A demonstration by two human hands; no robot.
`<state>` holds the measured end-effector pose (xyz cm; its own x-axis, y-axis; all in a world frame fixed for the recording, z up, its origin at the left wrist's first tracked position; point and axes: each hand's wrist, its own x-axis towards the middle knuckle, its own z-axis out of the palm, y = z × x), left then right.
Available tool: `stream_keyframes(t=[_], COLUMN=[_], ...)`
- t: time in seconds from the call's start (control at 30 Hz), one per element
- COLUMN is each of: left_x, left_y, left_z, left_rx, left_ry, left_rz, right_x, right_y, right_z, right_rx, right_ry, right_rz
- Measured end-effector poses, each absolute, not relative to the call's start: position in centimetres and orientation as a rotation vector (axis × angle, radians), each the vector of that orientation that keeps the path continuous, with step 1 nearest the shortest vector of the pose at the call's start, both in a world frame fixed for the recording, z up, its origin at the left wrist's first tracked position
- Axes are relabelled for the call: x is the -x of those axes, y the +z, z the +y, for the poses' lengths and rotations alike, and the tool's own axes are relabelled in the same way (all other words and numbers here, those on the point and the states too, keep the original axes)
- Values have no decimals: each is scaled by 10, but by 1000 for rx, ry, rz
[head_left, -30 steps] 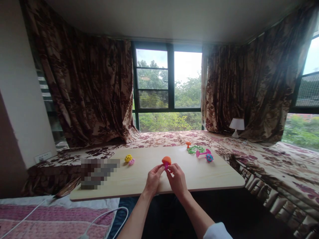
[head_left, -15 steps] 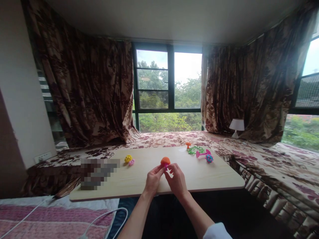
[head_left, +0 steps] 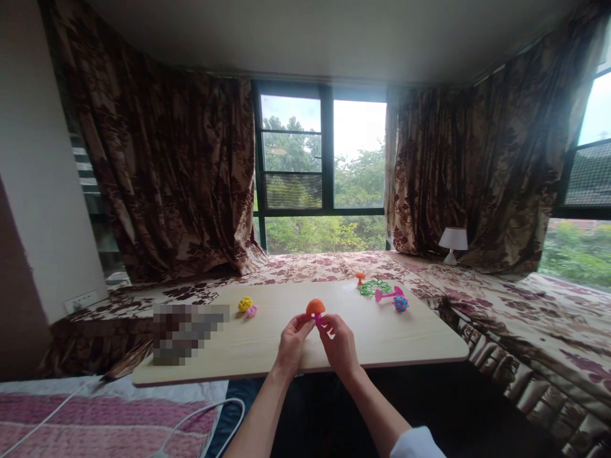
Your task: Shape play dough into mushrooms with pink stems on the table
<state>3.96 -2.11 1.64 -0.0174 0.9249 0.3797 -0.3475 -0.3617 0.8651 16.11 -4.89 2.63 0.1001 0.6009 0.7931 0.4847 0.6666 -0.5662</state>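
Two-handed work on 1 small piece at a pale table (head_left: pixel 405 340), read from left to right. Left of the hands, 2 pieces lie together: a yellow piece (head_left: pixel 245 303) and, just beside it on the near side, a pink piece (head_left: pixel 252 311). Next, the left hand (head_left: pixel 292 337) has its thumb and fingers brought together on a mushroom-shaped piece (head_left: pixel 315 307), held over the near middle of the table. Its orange dome faces up; its magenta stem (head_left: pixel 319 320) points down between the fingertips. The right hand (head_left: pixel 340 343) pinches the stem from the other side, its remaining fingers curled. The step in hand appears to be manipulation at the stem; whether dome and stem are 1 part or 2 cannot be told. Any next adjustment would call for 1 hand to steady the piece while the other works the stem, without crowding the fingertips. Farther right, 4 items stand apart from the hands: an orange piece (head_left: pixel 359 277), green strands (head_left: pixel 373 288), a magenta bar-shaped piece (head_left: pixel 390 294) and, near its right end, a blue knobbed ball (head_left: pixel 401 303).
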Motion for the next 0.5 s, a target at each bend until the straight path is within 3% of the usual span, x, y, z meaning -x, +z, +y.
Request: stream_keyframes(t=[0.5], left_x=[-37], left_y=[28], left_z=[-27], left_rx=[-1124], left_ry=[1454], left_rz=[666], right_x=[-161], right_y=[29], right_z=[-44], right_rx=[894], right_ry=[107], right_rz=[-1575])
